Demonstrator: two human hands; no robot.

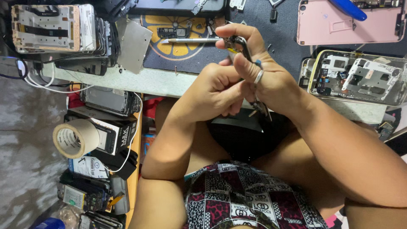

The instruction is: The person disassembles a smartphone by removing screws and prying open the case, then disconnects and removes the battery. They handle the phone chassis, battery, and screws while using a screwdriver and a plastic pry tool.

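Note:
Both my hands meet in front of the bench edge, above my lap. My right hand (267, 72), with a ring on one finger, grips metal tweezers (242, 44) whose tips point toward a small part pinched at my fingertips. My left hand (216, 91) is curled shut and pressed against the right one, its fingers holding the same small part, which is mostly hidden. A white-handled tool (190, 40) lies on the dark mat (186, 63) just past my fingers.
An opened phone frame (356, 76) lies at the right, a pink phone back (339, 23) above it. Stacked phone frames (55, 29) sit at the top left. A tape roll (74, 138), boxes and old phones fill a shelf at the left.

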